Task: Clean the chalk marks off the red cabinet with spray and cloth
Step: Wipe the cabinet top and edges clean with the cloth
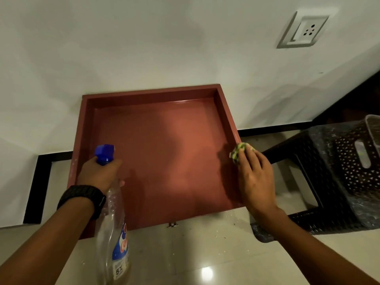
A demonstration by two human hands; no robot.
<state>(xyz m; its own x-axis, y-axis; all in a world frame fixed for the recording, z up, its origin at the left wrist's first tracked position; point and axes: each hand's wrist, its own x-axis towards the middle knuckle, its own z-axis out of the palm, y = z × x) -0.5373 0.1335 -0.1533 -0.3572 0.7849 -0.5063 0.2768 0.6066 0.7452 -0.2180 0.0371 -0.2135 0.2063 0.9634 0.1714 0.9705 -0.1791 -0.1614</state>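
The red cabinet (156, 145) stands against the white wall, its recessed top seen from above with a raised rim all round. My left hand (98, 174), with a black watch on the wrist, grips the neck of a clear spray bottle (112, 233) with a blue nozzle (104, 154), held over the cabinet's left front part. My right hand (255, 177) lies on the right rim with fingers extended, pressing a green-yellow cloth (238, 152) against the rim's inner edge. A few pale specks show on the left rim; the top surface looks plain.
A dark perforated plastic stool (320, 182) stands right of the cabinet with a grey basket (370, 140) on it. A wall socket (304, 30) sits high on the right. The tiled floor (195, 254) with small specks lies in front. A metal handle (172, 224) shows at the cabinet's front.
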